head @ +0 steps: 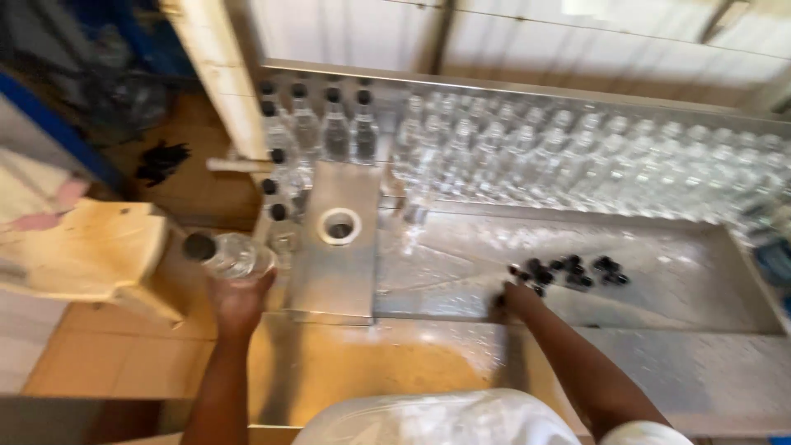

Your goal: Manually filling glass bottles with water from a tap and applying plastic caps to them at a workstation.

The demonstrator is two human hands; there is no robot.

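My left hand (239, 301) grips a clear plastic bottle (229, 255) with a black cap, held tilted on its side near the left edge of the metal table (329, 371). My right hand (515, 298) reaches onto the wet metal tray (676, 288) and touches the near end of a loose cluster of black caps (568, 272); its fingers are blurred. Capped bottles (325, 124) stand in rows at the back left, and uncapped clear bottles (577, 161) fill the back of the tray.
A round white-rimmed opening (339, 225) sits in a raised metal plate between my hands. A pale wooden stool (91, 251) stands to the left on the tiled floor. A white wall runs behind the bottles.
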